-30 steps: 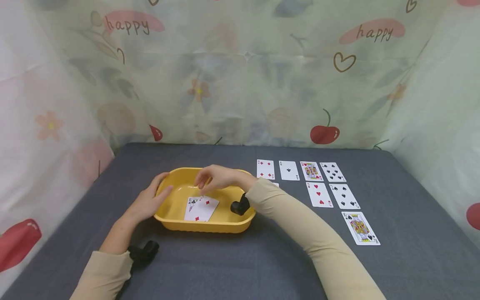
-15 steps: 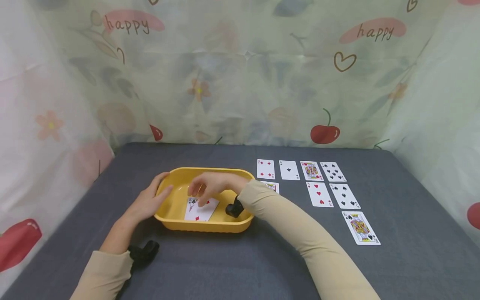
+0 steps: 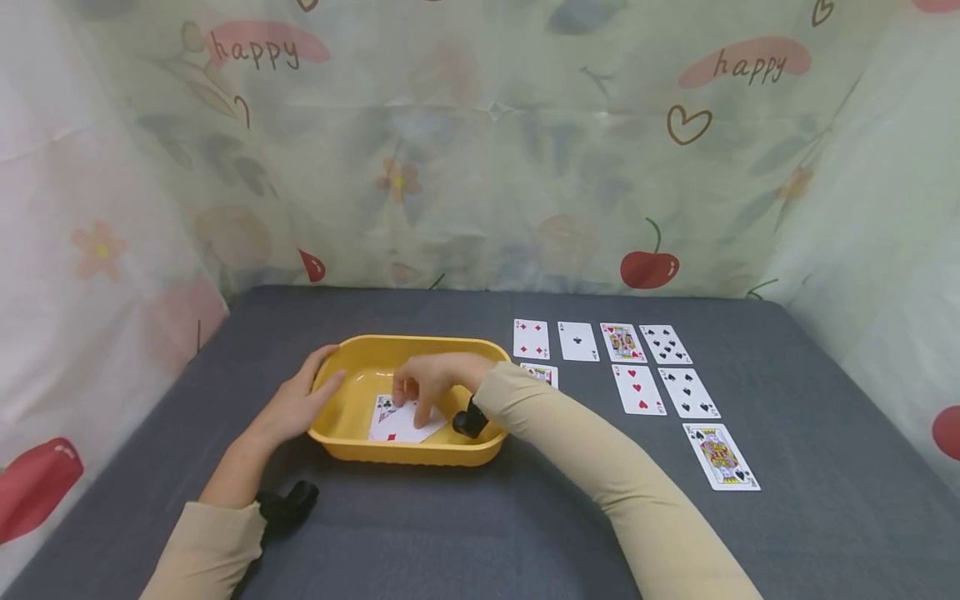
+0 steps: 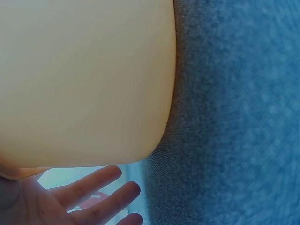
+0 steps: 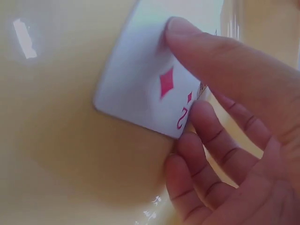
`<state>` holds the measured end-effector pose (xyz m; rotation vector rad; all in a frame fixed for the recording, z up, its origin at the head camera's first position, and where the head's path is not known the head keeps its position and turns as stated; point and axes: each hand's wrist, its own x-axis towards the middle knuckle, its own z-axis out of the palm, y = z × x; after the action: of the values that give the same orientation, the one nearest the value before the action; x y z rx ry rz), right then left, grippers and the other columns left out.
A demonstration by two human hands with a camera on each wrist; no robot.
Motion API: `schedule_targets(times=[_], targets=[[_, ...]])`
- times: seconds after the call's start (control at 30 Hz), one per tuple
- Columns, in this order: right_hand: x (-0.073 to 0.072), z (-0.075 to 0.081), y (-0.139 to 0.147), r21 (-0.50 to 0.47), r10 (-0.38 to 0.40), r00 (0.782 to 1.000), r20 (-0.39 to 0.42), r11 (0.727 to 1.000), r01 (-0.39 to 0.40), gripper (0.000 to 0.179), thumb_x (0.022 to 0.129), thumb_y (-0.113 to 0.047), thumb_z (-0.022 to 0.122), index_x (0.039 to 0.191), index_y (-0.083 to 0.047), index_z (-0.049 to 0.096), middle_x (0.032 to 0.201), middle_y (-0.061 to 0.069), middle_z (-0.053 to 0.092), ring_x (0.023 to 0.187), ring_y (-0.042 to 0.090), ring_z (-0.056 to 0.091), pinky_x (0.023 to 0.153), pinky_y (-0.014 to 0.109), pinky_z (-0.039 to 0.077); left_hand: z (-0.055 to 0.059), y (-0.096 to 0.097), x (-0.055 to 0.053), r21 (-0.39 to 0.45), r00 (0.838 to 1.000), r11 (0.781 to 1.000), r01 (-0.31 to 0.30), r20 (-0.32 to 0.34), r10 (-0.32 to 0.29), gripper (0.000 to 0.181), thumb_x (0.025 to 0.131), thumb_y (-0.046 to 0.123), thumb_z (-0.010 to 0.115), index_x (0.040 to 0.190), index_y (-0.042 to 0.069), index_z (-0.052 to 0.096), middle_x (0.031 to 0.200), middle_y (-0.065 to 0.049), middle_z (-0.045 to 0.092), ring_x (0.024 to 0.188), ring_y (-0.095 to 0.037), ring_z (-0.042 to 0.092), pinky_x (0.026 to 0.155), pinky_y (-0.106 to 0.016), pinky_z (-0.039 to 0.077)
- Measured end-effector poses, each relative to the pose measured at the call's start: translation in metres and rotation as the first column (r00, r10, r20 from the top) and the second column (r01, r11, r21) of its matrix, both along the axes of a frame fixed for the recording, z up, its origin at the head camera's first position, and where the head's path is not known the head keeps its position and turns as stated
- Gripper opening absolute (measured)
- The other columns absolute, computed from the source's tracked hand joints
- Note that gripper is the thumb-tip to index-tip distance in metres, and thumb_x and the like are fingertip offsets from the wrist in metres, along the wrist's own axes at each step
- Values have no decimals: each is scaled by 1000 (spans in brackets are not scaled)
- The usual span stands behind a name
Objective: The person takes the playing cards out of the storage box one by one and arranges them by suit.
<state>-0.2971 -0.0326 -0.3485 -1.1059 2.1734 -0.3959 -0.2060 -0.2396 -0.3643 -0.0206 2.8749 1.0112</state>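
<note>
My right hand (image 3: 438, 379) is down inside a yellow plastic tub (image 3: 352, 452). Its thumb lies on the face of a two of diamonds playing card (image 5: 136, 89) and its fingers meet the card's edge, pinching it, as the right wrist view shows. Under that card, a second card with a club mark (image 3: 381, 408) shows at the left. At the tub's left end rests my left hand (image 3: 296, 404), thumb over the rim and fingers outside. In the left wrist view, those fingers (image 4: 105, 204) are extended and spread beside the tub wall.
On the dark tabletop (image 3: 465, 533), face-up cards lie in columns to the right: a four of diamonds (image 3: 531, 339), an ace of clubs (image 3: 578, 342), a king of spades (image 3: 722, 457) and several others. The right sleeve partly covers one face card (image 3: 542, 375). Patterned curtains surround the table.
My right hand has come down onto the two of diamonds, which has shifted slightly to the right and now bends under the fingers. The left hand and tub stay put.
</note>
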Motion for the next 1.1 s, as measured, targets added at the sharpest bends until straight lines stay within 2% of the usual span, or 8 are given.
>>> schedule_targets(times=[0.2,0.37,0.53,0.77,1.1], targets=[[-1,-2,4,7,-16,1000,-3,1000,16,30,74,-9,77,98,-3,60,81,-1,49,78,10,45,68,17,37,0,0,2,1,1000,1000,7,-9,-7,66,98,49,34,149,11,14,145,-28,31,115,-39,46,86,-47,42],[-3,-4,8,-1,-22,1000,14,1000,22,18,79,-9,73,92,-4,61,76,-3,50,71,8,46,65,16,38,0,1,3,0,1000,1000,13,-16,-13,65,98,48,34,148,11,15,145,-28,32,115,-40,47,87,-47,42],[-8,3,14,-21,-17,1000,19,1000,18,8,84,-9,66,89,-6,61,75,-4,52,68,7,45,63,17,36,0,0,3,2,1000,1000,18,-24,-18,65,98,48,35,148,11,15,145,-28,31,116,-40,47,86,-47,42],[-11,16,26,-90,-75,995,62,993,81,10,87,-11,63,96,-7,61,84,-1,56,73,8,48,64,18,41,0,-1,1,-1,1000,1000,18,-20,-18,65,98,48,34,148,11,14,144,-28,32,114,-40,47,85,-46,43],[-13,30,40,-205,-104,992,71,972,116,20,88,-7,61,108,-8,59,103,8,61,91,13,55,75,19,45,0,0,1,-2,1000,1000,10,-17,-10,65,98,48,34,149,11,14,145,-29,31,116,-41,46,87,-48,42]])
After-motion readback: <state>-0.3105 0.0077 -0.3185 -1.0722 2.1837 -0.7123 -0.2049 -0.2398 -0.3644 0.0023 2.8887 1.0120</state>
